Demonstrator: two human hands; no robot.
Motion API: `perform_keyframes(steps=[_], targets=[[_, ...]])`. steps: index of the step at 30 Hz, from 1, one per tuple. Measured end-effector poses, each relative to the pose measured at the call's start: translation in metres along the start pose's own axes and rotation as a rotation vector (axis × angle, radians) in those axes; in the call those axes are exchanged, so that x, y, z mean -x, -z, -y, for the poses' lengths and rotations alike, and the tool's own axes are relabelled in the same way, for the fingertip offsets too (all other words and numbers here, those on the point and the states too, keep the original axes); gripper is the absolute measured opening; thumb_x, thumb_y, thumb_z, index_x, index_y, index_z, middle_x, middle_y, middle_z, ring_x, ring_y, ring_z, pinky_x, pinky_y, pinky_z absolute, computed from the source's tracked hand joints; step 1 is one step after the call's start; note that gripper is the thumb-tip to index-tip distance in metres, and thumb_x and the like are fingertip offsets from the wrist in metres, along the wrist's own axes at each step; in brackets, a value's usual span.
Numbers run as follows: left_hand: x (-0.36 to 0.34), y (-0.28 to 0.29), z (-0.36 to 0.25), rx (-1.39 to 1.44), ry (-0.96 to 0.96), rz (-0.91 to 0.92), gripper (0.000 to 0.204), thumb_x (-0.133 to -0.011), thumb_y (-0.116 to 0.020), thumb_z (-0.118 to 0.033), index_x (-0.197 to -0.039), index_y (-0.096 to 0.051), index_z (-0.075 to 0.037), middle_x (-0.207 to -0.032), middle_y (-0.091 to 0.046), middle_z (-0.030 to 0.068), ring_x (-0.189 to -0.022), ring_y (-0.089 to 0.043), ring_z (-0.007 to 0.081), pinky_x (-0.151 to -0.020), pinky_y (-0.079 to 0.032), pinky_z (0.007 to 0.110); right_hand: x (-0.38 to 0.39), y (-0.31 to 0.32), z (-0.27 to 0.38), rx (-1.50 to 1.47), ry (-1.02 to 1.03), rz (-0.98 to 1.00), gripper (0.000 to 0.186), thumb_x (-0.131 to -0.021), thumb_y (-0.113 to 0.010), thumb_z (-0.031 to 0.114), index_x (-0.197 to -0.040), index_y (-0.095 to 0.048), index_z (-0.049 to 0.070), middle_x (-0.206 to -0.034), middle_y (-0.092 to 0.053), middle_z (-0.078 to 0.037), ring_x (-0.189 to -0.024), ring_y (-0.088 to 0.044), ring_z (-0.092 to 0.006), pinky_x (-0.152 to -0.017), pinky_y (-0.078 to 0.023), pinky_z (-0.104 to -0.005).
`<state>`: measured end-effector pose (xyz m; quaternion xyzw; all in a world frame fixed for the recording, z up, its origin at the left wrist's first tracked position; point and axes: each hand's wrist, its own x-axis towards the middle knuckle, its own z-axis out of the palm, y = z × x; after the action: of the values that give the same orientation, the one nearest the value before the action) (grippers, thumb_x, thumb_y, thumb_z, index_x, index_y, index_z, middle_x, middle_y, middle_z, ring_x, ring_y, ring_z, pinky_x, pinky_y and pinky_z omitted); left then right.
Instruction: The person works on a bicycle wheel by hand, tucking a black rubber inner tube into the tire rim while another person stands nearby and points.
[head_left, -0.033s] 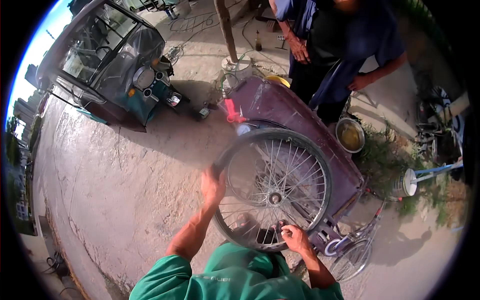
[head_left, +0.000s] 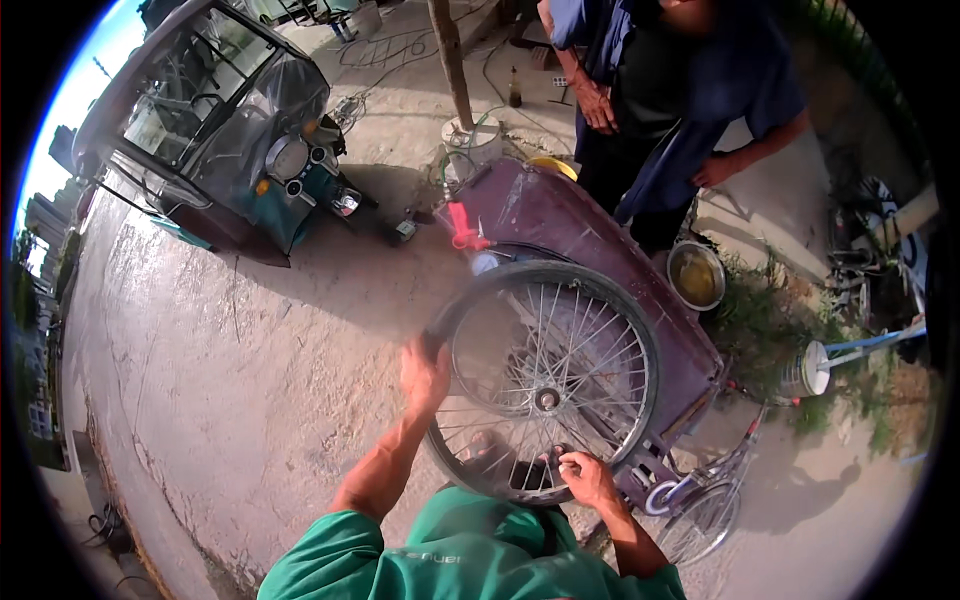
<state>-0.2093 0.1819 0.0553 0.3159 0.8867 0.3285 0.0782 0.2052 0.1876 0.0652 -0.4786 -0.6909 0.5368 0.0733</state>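
Observation:
A spoked bicycle wheel (head_left: 650, 345) with a black tyre tilts in front of me, its hub (head_left: 547, 400) facing up. My left hand (head_left: 426, 376) is closed round the tyre at the wheel's left side. Down at the near right part of the rim, my right hand (head_left: 589, 477) has its fingers pinched among the spokes. A small dark thing shows at those fingertips, too small to name. Through the spokes, parts of the ground and my feet are visible. Beyond the wheel, a red air-gun-like tool (head_left: 465, 228) lies on a maroon metal cart bed (head_left: 590, 220).
Across the cart bed stands a person in a dark blue shirt (head_left: 745, 110). A three-wheeled vehicle (head_left: 230, 140) is parked at the far left. A metal basin (head_left: 696, 276), a white bucket (head_left: 815, 368) and a small bicycle (head_left: 705, 510) are on the right. A wooden post (head_left: 450, 65) rises behind the cart.

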Motion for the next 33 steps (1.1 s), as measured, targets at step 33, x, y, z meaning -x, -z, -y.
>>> perform_keyframes(steps=[33], targets=[[0.197,0.026,0.104,0.304,0.441,0.197,0.083,-0.099,-0.076,-0.04,-0.158,-0.03,-0.004,-0.144,-0.054,0.0349,-0.129,-0.061,0.0564,-0.107,-0.051,0.061,0.001,-0.13,0.066,0.379,0.039,0.371,0.04,-0.099,-0.077,0.037,-0.13,-0.079,0.012,-0.113,-0.082,-0.012,-0.101,-0.078,-0.0246,-0.091,-0.061,-0.0394]])
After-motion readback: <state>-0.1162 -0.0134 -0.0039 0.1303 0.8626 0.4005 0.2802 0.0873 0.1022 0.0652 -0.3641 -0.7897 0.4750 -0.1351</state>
